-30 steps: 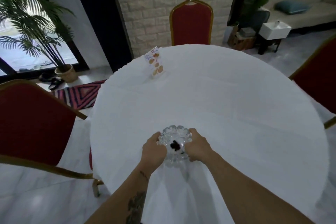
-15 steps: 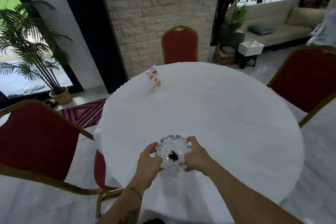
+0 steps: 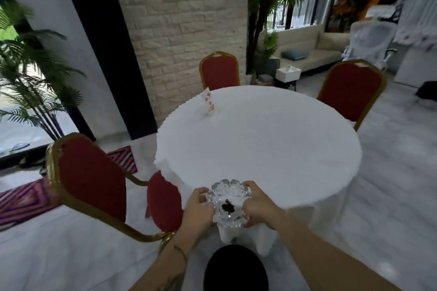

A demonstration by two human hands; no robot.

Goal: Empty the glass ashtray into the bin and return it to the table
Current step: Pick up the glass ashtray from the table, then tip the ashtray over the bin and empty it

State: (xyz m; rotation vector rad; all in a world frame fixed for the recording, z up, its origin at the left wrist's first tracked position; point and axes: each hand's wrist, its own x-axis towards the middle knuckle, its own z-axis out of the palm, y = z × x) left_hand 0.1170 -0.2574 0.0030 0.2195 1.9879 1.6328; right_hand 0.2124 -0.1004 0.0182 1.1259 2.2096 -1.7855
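A scalloped glass ashtray (image 3: 228,204) with a dark clump of ash in its middle is held at the near edge of the round white-clothed table (image 3: 272,149). My left hand (image 3: 197,211) grips its left rim and my right hand (image 3: 259,208) grips its right rim. The ashtray is over the table's near edge, in front of the hanging cloth. No bin is clearly in view; a round black shape (image 3: 235,269) sits at the bottom centre, and I cannot tell what it is.
Red chairs with gold frames stand at the left (image 3: 92,179), far side (image 3: 220,71) and right (image 3: 350,92) of the table. A small card stand (image 3: 208,104) is on the far left of the table. Potted palms, a striped rug and a sofa surround it.
The view has pulled back from the table, showing more of the room. Both hands have brought the ashtray from the tabletop to the near edge.
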